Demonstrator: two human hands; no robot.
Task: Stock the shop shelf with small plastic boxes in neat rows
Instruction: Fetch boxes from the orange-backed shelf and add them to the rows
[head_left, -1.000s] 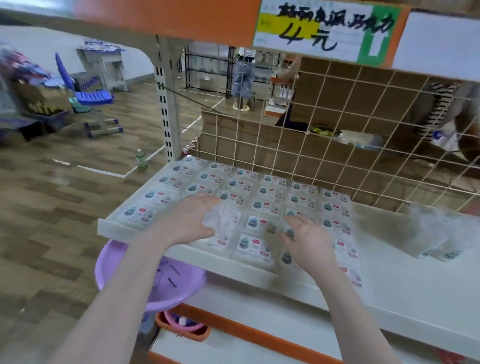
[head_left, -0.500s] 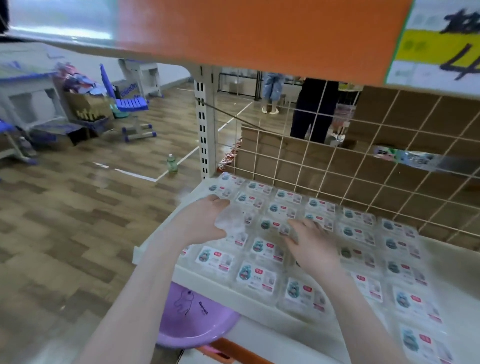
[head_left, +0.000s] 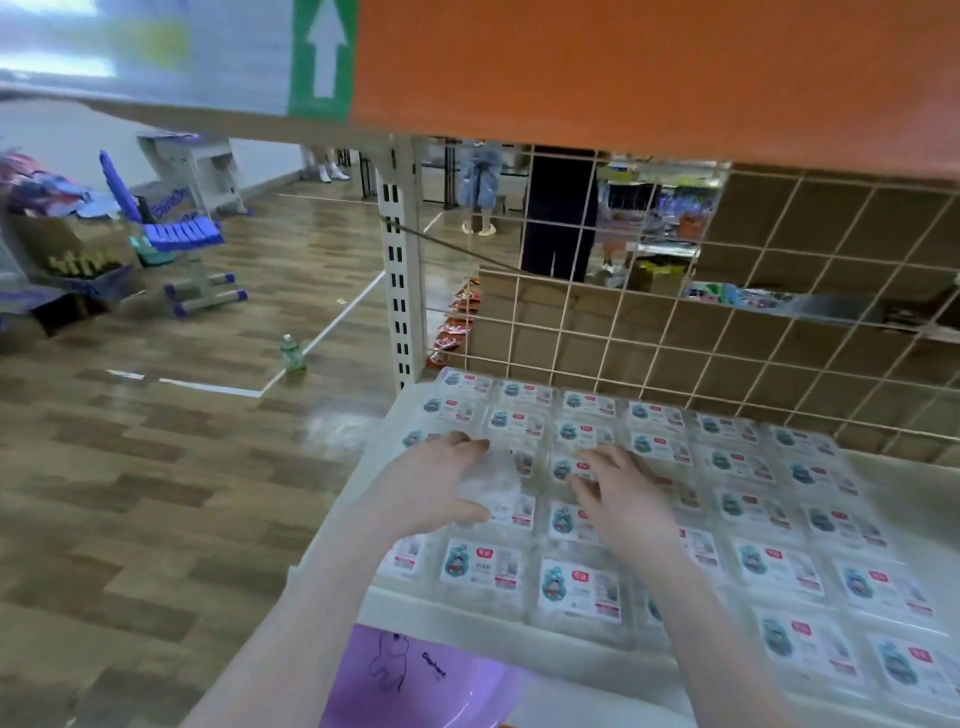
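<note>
- Small plastic boxes (head_left: 579, 590) lie flat on the white shelf (head_left: 441, 608) in straight rows, clear lids up, each with a label carrying a teal figure and a red tag.
- The rows run from the front lip of the shelf back to the wire grid (head_left: 675, 332) behind it, and the boxes sit edge to edge.
- My left hand (head_left: 431, 488) rests over the boxes near the shelf's left end, thumb and fingers curled around a crumpled piece of clear plastic wrap (head_left: 491, 483).
- That wrap is blurred, so I cannot tell whether it covers a box or is loose film.
- My right hand (head_left: 618, 493) lies just beside the left one, palm down, fingers spread and lightly bent, their tips touching the lids of the boxes in the middle rows; it grips nothing.
- Both my forearms reach in from the lower edge of the view, over the front row.
- A purple basin (head_left: 415, 680) with a small line drawing on it sits below the shelf's front left corner.
- Above the boxes hangs the orange edge of the upper shelf (head_left: 649, 73), with a green sign bearing a white arrow (head_left: 322, 57) at its left.
- A slotted white upright (head_left: 400, 270) stands at the shelf's back left corner.
- On the wooden floor (head_left: 156, 467) to the left stands a green bottle (head_left: 292, 354) beside a white line, and farther off a blue folding chair (head_left: 176, 234).
- Through the grid I see the legs of people standing in the aisle.
</note>
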